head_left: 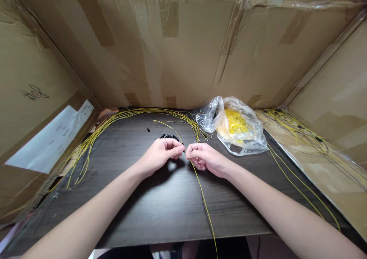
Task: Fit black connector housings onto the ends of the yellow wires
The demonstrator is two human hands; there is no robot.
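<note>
My left hand (164, 154) pinches a small black piece (184, 148) at the middle of the dark table (137, 213). A yellow wire (204, 198) runs from between my hands down over the table's front edge, with a dark wire close beside it. My right hand (205, 157) is closed at the wire just right of the black piece, its fingertips together. Behind my left hand lies a pile of small black parts (169, 136), partly hidden by the fingers.
A bundle of yellow wires (114, 117) curves along the table's back and left. At the back right sits a clear plastic bag (243, 136) with small yellow parts. More wires (309, 136) lie on cardboard at right. Cardboard walls (172, 60) surround the table. One black part (148, 129) lies apart.
</note>
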